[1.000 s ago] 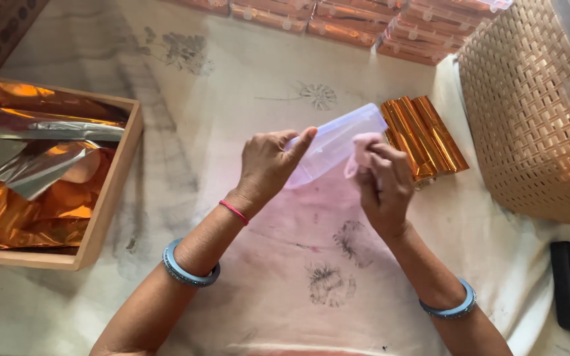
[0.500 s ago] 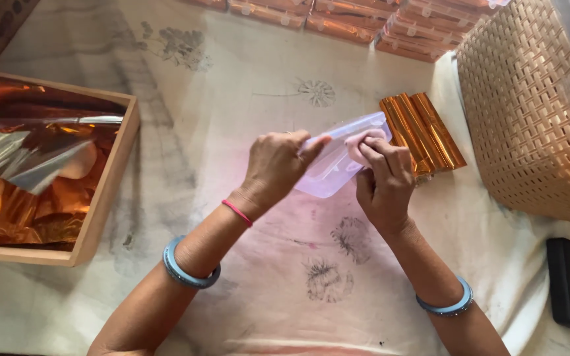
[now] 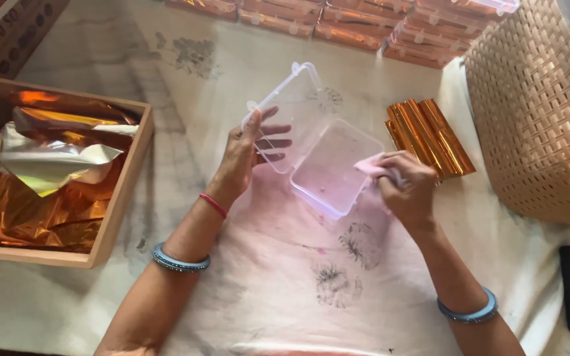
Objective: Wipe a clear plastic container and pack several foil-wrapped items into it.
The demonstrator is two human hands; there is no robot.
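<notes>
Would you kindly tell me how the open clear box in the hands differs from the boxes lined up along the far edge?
The clear box is open and looks empty; the row of boxes is shut, showing copper colour inside. The clear box is held; the row rests on the cloth. Both are clear plastic.

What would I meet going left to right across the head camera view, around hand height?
Wooden tray of copper foil sheets → left hand → clear hinged plastic box → right hand with pink cloth → copper-wrapped bars → woven basket.
</notes>
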